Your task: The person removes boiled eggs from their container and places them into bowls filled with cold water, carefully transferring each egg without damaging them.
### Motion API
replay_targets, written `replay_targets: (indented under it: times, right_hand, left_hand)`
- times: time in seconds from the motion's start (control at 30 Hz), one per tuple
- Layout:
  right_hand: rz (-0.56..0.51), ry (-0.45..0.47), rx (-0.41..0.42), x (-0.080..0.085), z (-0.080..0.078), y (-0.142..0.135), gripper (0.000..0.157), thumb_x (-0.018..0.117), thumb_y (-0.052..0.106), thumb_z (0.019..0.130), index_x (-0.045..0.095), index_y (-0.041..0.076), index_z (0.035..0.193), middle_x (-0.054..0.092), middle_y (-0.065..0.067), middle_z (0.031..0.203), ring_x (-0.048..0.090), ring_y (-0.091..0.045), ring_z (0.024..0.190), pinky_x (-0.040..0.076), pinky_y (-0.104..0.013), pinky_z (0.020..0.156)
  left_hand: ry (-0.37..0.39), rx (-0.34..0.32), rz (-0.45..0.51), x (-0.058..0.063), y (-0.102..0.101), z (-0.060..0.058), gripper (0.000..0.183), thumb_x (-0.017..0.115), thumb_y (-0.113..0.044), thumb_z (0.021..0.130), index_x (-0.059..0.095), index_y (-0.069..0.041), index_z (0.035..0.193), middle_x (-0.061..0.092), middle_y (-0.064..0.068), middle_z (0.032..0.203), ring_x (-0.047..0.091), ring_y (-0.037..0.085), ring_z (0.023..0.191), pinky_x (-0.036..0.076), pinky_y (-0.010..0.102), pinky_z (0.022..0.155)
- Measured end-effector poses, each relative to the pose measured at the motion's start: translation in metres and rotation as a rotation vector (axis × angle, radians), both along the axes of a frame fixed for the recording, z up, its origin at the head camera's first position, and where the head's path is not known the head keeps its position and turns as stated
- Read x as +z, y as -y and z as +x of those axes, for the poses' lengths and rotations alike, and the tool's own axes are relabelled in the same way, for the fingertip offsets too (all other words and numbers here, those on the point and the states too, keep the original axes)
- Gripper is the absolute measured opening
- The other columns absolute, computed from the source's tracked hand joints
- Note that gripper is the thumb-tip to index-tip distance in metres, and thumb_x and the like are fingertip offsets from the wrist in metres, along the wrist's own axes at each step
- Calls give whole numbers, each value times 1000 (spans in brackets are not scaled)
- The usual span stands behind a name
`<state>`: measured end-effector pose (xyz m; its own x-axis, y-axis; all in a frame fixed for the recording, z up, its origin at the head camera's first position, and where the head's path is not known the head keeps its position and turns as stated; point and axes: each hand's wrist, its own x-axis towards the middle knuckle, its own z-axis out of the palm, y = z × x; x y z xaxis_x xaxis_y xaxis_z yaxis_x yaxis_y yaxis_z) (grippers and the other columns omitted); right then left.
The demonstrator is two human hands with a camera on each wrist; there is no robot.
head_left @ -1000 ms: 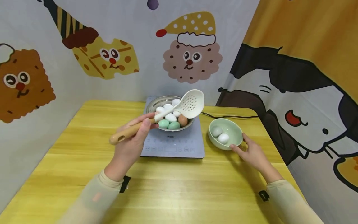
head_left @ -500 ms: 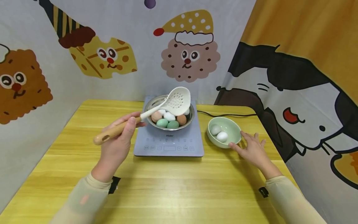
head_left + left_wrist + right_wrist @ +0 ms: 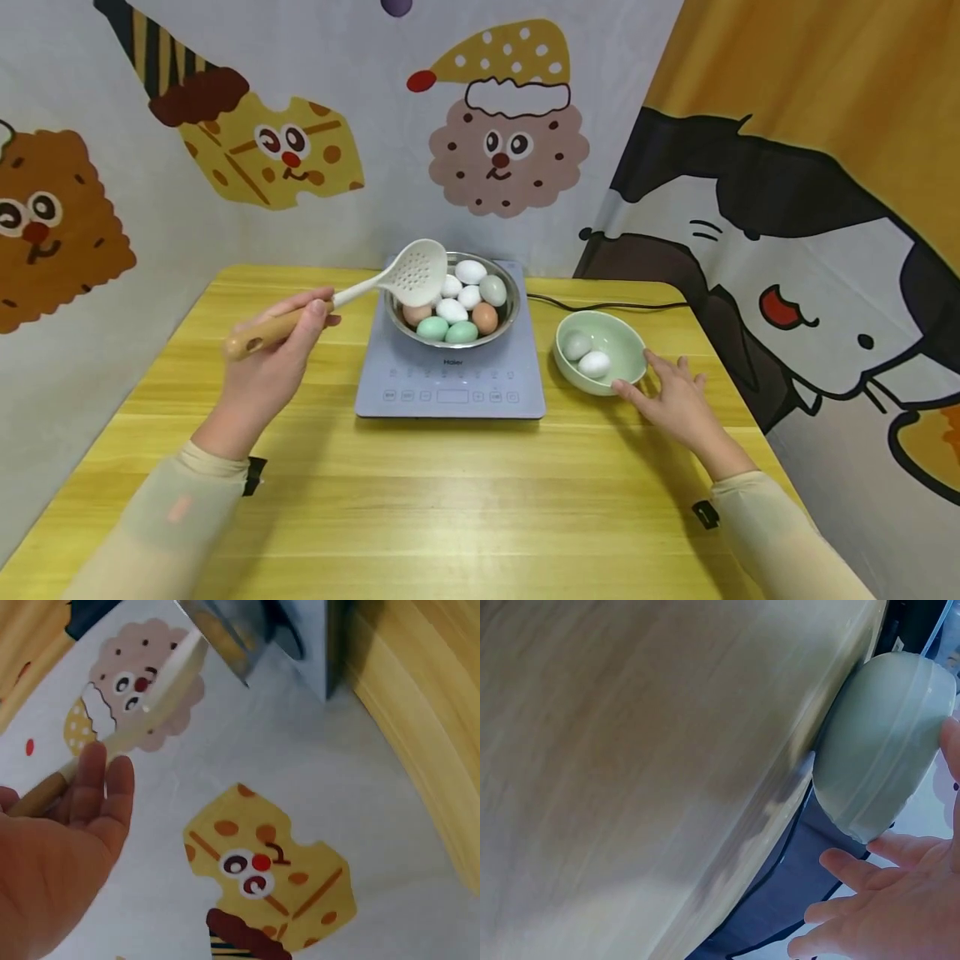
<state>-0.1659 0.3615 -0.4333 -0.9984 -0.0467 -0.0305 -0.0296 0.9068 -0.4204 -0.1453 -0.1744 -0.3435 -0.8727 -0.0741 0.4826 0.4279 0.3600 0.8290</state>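
In the head view my left hand (image 3: 273,354) grips the wooden handle of a white slotted spoon (image 3: 418,272). The spoon's perforated bowl is raised over the left rim of a metal pan (image 3: 513,321) and carries no egg. Several white, green and brown eggs (image 3: 452,311) fill the pan. To the right, a pale green bowl (image 3: 626,342) contains two white eggs (image 3: 595,364). My right hand (image 3: 678,408) has its thumb and index fingertip against that bowl's right side. Its other fingers spread away from the bowl's outer wall (image 3: 885,742) in the right wrist view.
The pan stands on a grey-white induction cooker (image 3: 450,387) at the back middle of the wooden table (image 3: 480,500). A black cord (image 3: 607,308) runs right from behind the cooker. A cartoon-printed cloth (image 3: 300,242) hangs behind the table.
The left hand has carried the slotted spoon leftward, from over the pan's right side to its left rim. The right hand's outer fingers have spread; the thumb and index finger stay at the bowl.
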Motion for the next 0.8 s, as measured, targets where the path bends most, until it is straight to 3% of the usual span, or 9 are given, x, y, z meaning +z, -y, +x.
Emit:
replay_targets:
  times: [0.03, 0.1, 0.2, 0.27, 0.33, 0.43, 0.57, 0.67, 0.8]
  right_hand:
    - [-1, 3, -1, 0, 0, 0, 103, 66, 65, 99, 30, -6, 165, 32, -41, 165, 5, -72, 153, 1, -91, 118]
    - [-1, 5, -2, 0, -1, 0, 103, 66, 65, 99, 30, -6, 165, 32, -41, 165, 6, -72, 154, 2, -90, 119]
    - [-2, 8, -4, -1, -1, 0, 103, 66, 65, 99, 30, -6, 165, 32, -41, 165, 9, -71, 154, 4, -90, 119]
    - [-3, 9, -5, -1, -1, -1, 103, 65, 65, 99, 29, -5, 165, 32, -41, 165, 10, -71, 154, 5, -89, 120]
    - [-8, 8, -5, -1, -1, -2, 104, 65, 65, 99, 28, -5, 166, 32, -41, 165, 11, -71, 154, 6, -89, 120]
    - [-22, 9, -6, 1, 0, -4, 104, 65, 64, 100, 26, -6, 166, 30, -42, 165, 10, -71, 153, 7, -88, 120]
    - [-33, 15, -19, 3, 2, -5, 104, 66, 63, 100, 25, -6, 166, 29, -42, 165, 10, -71, 153, 11, -90, 118]
    - [-15, 20, -25, 3, 2, -4, 103, 65, 64, 100, 25, -4, 167, 29, -43, 165, 13, -71, 153, 19, -91, 115]
    - [5, 28, -18, 0, 2, -1, 103, 63, 66, 100, 25, -2, 168, 32, -43, 163, 19, -71, 152, 26, -89, 115]
  left_hand:
    - [-42, -16, -11, 0, 2, -2, 26, 64, -11, 107, 77, -2, 128, 77, -27, 107, 77, -5, 96, 57, 6, 84]
    - [-143, -58, -43, 2, 6, -8, 24, 66, 2, 103, 78, 3, 124, 80, -17, 107, 76, -6, 95, 58, 5, 81]
    - [-326, -120, -131, 6, 9, -16, 23, 70, 11, 95, 79, 8, 117, 83, 9, 105, 74, -9, 94, 56, 4, 77]
    - [-439, -140, -217, 10, 10, -20, 18, 72, 0, 100, 79, 8, 114, 82, 20, 101, 69, -14, 94, 52, 1, 76]
    - [-520, -152, -277, 13, 8, -23, 27, 70, -16, 105, 80, 8, 111, 81, 24, 100, 65, -17, 97, 49, 0, 78]
    - [-559, -155, -306, 17, 0, -24, 40, 66, -30, 108, 80, 7, 112, 81, 22, 101, 64, -14, 95, 48, 0, 79]
    - [-563, -143, -307, 16, -25, -30, 26, 70, -15, 105, 79, 7, 115, 82, 21, 107, 77, 12, 92, 52, 4, 85]
    - [-591, -139, -333, 13, -44, -39, 24, 69, -11, 104, 78, 9, 116, 81, 22, 112, 80, 35, 95, 63, 21, 91]
    - [-661, -143, -393, 8, -62, -51, 22, 69, -3, 101, 77, 12, 115, 80, 25, 110, 79, 43, 97, 66, 50, 86]
